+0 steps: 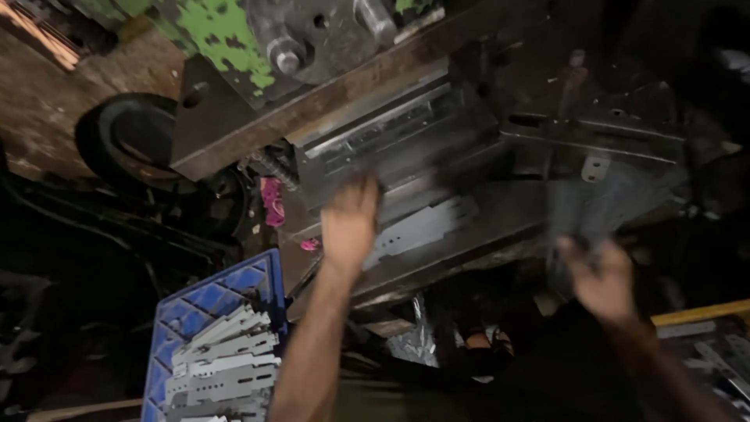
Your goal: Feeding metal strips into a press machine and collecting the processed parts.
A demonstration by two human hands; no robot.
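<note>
While blurred, left hand (349,223) spread on flat perforated steel strip (422,228), right hand (600,275) grip unclear, blue crate (181,312)

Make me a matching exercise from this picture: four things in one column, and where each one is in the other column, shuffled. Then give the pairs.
Things:
1. blue crate
2. left hand
3. right hand
4. pink rag

Places:
A. at the lower edge of a blurred grey sheet-metal piece, right of the press
B. bottom left, holding stacked perforated grey metal strips
C. on the press bed, beside a flat grey strip
D. at the left end of the press bed, under the green-painted machine part

Pairs: 1-B, 2-C, 3-A, 4-D
</note>
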